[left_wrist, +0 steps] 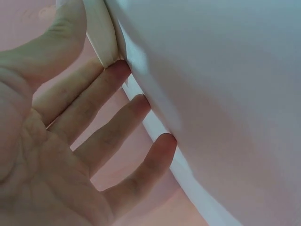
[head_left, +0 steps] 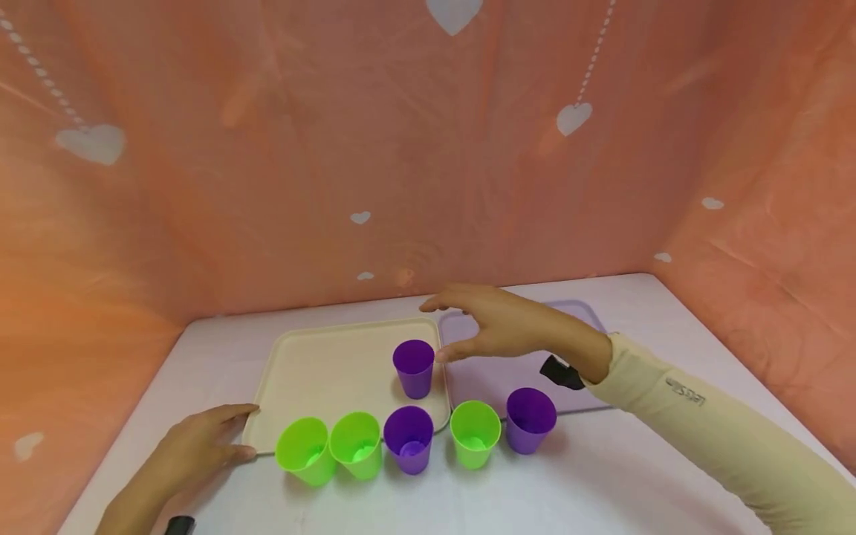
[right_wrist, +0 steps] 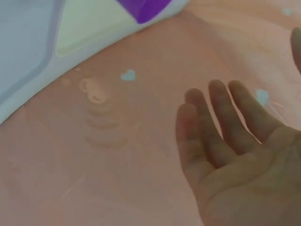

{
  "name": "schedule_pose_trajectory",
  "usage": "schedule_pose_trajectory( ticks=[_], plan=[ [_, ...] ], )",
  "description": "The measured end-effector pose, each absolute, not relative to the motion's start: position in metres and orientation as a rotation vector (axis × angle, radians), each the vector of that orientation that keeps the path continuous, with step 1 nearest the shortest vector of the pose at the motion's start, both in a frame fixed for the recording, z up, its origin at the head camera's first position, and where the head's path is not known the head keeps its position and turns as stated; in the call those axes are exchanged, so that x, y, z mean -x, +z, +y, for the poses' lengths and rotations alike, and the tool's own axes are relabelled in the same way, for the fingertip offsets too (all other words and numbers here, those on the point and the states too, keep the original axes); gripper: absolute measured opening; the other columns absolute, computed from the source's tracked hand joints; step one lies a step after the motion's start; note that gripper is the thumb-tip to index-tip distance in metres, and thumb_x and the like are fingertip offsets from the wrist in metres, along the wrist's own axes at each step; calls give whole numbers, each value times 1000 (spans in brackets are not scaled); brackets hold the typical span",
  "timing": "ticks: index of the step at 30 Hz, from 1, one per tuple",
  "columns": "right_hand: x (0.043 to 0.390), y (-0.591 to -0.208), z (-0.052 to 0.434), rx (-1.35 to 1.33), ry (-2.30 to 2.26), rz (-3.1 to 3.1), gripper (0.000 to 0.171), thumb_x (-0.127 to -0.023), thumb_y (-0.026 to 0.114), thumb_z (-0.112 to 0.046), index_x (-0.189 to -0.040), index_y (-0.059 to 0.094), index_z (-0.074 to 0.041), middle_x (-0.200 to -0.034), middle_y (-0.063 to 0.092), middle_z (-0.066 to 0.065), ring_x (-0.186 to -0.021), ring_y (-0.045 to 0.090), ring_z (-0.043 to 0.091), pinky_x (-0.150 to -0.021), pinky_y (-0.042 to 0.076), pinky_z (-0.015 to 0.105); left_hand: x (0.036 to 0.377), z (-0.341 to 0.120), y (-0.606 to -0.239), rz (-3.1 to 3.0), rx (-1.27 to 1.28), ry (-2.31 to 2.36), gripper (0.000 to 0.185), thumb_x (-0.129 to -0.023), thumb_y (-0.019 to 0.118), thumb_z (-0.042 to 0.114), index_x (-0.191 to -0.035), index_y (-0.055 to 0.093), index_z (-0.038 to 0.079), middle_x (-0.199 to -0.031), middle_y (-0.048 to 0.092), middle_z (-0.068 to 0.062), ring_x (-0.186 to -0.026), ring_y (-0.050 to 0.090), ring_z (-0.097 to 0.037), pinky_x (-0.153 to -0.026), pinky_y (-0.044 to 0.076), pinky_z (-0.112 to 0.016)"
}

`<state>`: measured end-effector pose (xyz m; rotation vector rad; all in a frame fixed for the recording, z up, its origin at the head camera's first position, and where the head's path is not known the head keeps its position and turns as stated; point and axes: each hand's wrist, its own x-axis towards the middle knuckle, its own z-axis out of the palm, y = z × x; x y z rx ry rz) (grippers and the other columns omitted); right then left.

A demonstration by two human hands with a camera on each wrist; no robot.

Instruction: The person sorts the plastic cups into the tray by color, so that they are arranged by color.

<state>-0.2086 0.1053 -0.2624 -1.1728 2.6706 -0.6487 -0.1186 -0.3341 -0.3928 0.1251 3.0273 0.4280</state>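
My left hand is at the left side of the cream tray, thumb and fingertips close to its edge. In the left wrist view, the left hand's spread fingers lie beside the tray's rim, holding nothing. My right hand hovers over the seam between the trays, fingers loosely bent and apart. Its thumb is right beside the rim of a purple cup standing upright on the cream tray. The right wrist view shows the right hand with a bare palm and part of the purple cup at the top.
A row of upright cups lines the trays' front edge: a green cup, another green cup, a purple cup, a green cup and a purple cup. The lilac tray adjoins the cream one. Orange curtain surrounds the white table.
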Motion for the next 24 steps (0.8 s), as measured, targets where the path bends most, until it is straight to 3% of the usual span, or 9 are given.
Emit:
schedule_pose_trajectory(
  ticks=[7, 14, 24],
  plan=[
    [169, -275, 158, 1136, -661, 2791, 66, -88, 68, -56, -142, 53, -22, -145, 55, -3, -138, 49, 24, -113, 42, 51, 118, -329, -395, 3005, -79, 449, 73, -70, 84, 46, -130, 63, 9, -133, 61, -25, -122, 53, -55, -91, 45, -70],
    [130, -292, 196, 975, -822, 2917, 63, -87, 70, -54, -141, 51, -28, -143, 55, -8, -137, 49, 25, -108, 44, 56, 115, -327, -390, 2986, -33, 453, 74, -70, 85, 45, -131, 63, 10, -136, 59, -26, -122, 51, -56, -89, 45, -71],
    [131, -331, 213, 933, -844, 2872, 67, -84, 72, -55, -142, 51, -28, -144, 55, -4, -131, 55, 31, -103, 48, 57, 115, -327, -389, 2956, -48, 465, 76, -69, 84, 47, -132, 63, 9, -136, 58, -27, -122, 51, -57, -90, 44, -71]
  ],
)
